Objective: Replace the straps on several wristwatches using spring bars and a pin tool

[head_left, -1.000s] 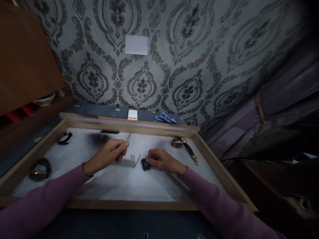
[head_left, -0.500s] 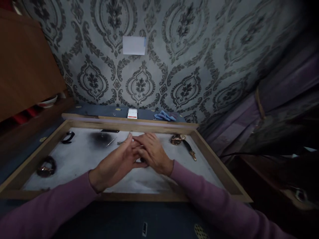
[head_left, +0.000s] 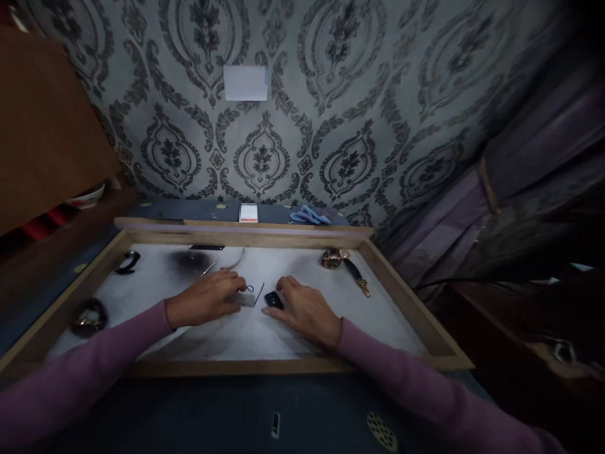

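Observation:
Inside a wooden-framed tray [head_left: 236, 367] with a white bottom, my left hand [head_left: 210, 296] is closed round the left end of a small grey block [head_left: 246, 299]. A thin dark stick [head_left: 259, 294] lies just right of that block. My right hand [head_left: 307, 309] has its thumb and fingers on either side of a small black object [head_left: 273, 300], touching it. Beyond my left hand are a thin metal tool [head_left: 208, 268] and a pale curved strip [head_left: 239, 260].
Watches lie at the tray's sides: a dark one [head_left: 89, 317] at left, a black band [head_left: 127, 262] behind it, a gold-and-black watch [head_left: 334, 258] at right. Behind the tray are a small white box [head_left: 248, 213] and a blue cloth [head_left: 311, 215]. A purple curtain [head_left: 439, 227] hangs at right.
My hands, together before, have moved apart and down to the tray. The grey block and black object now show between them. The view has shifted slightly.

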Available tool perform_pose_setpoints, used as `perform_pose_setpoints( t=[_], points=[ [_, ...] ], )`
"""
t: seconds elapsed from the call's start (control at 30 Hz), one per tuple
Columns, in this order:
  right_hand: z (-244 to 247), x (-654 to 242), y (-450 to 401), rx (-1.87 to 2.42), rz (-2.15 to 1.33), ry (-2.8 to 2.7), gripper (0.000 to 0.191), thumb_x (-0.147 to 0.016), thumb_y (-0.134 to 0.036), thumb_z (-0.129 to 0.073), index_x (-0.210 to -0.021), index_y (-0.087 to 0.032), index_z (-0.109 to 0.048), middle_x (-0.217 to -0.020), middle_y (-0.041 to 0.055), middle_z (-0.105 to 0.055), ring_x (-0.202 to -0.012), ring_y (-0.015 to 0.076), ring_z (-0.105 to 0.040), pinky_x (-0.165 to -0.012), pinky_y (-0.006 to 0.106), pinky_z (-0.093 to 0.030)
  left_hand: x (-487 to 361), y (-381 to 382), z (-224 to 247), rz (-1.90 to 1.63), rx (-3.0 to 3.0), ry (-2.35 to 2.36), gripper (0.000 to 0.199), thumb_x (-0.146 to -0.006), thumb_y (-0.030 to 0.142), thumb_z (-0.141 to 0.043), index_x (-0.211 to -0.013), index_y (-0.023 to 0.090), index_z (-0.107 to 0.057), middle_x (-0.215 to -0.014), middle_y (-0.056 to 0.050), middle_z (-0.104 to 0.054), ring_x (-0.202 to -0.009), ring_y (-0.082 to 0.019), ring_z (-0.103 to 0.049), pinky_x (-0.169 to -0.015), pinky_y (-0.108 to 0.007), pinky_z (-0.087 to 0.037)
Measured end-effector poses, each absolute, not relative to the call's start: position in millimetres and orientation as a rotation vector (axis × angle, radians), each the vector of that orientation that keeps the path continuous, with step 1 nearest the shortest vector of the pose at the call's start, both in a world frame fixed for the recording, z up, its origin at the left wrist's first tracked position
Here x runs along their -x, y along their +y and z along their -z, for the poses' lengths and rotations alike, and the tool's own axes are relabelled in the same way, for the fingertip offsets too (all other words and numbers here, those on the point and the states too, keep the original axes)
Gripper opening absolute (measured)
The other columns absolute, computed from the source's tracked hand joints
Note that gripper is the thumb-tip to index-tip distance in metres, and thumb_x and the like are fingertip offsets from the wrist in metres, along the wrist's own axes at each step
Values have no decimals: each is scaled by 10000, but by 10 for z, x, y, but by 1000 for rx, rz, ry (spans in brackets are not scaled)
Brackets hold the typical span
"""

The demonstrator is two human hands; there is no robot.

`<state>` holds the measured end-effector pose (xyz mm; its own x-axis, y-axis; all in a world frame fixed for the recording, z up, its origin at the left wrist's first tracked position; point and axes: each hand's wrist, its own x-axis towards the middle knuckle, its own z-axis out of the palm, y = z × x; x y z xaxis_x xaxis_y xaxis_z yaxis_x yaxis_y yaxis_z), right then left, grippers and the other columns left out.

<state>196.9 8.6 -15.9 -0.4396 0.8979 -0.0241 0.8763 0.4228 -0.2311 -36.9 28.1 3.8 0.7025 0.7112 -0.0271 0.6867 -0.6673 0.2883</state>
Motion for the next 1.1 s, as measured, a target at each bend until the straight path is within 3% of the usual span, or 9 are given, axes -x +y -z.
perform_pose_setpoints(
  t=[0.17,0.33,0.57,0.7,0.8,0.93,1.1],
  points=[
    [142,-1941,96,1658,-316,-2586,276,-865,-391,-635,-983,-161,-539,-1027,88,-637,-820,218,-632,-633,284,-371,378,311,94,-147,-2632,1133,105,-850,147,-553,-953,169,-559,-979,-70,-629,-913,-246,-586,-800,-354,-427],
    [124,-1948,100,1671,-361,-2557,122,-870,-252,-590,-935,-157,-548,-976,71,-634,-786,194,-620,-654,285,-378,425,361,-6,-301,-2281,1113,144,-913,266,-456,-924,176,-566,-823,-29,-619,-770,-185,-578,-705,-294,-435],
    [143,-1944,124,1356,-478,-2355,239,-870,-296,-620,-1050,-166,-530,-961,71,-602,-733,175,-591,-642,289,-437,348,350,-35,-355,-1772,960,292,-913,452,-434,-800,185,-469,-630,46,-495,-478,-86,-436,-455,-201,-355],
    [86,-1823,146,1039,-722,-2135,123,-918,-300,-552,-935,-179,-560,-812,22,-587,-680,144,-551,-602,253,-429,278,321,-74,-363,-1705,914,321,-899,486,-456,-803,181,-481,-582,57,-495,-440,-79,-419,-437,-201,-335],
    [59,-1729,164,1018,-836,-1991,219,-939,-302,-497,-768,-177,-553,-670,-7,-543,-609,129,-505,-556,238,-393,240,303,-92,-402,-1635,836,326,-884,486,-499,-812,168,-500,-626,28,-553,-494,-94,-497,-482,-217,-393],
    [61,-1706,198,1032,-955,-1895,312,-937,-401,-496,-722,-178,-537,-592,-32,-488,-542,111,-465,-505,220,-371,178,314,-93,-504,-1495,767,332,-865,478,-558,-810,154,-514,-748,-11,-594,-605,-113,-577,-572,-243,-466],
    [127,-1872,264,1199,-835,-1971,346,-957,-437,-451,-738,-180,-528,-620,-21,-532,-564,123,-510,-542,238,-405,154,436,-29,-632,-1355,864,359,-837,519,-579,-837,169,-496,-544,79,-418,-416,-47,-302,-379,-167,-197]
  ],
)
